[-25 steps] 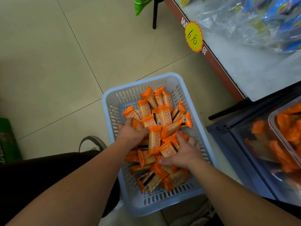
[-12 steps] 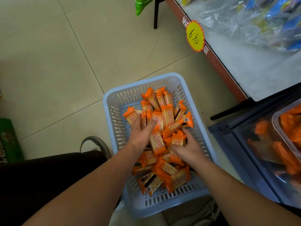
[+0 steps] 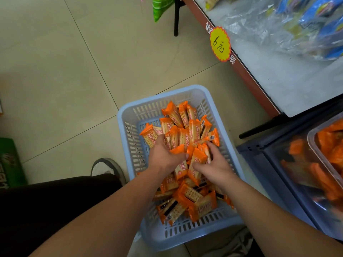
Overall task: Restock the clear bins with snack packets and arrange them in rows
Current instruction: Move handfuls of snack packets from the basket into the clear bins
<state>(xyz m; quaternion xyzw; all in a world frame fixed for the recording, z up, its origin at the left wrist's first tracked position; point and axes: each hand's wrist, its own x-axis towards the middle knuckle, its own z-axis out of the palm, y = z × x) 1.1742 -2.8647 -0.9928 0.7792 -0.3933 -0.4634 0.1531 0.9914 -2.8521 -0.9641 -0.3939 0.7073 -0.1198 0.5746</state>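
Together the left hand [image 3: 165, 156] and right hand [image 3: 215, 165] curl round a bunch of packets [image 3: 197, 158] in the basket [image 3: 130, 113], probably to carry them to the clear bin [image 3: 313, 140]

A pale blue basket [image 3: 159, 99] on the tiled floor [image 3: 55, 71] holds a heap of orange packets [image 3: 193, 130]; the left grip [image 3: 163, 156] and right grip [image 3: 215, 164], close together, each clutch several packets mid-heap; a clear bin [image 3: 311, 138] of orange packets sits right.
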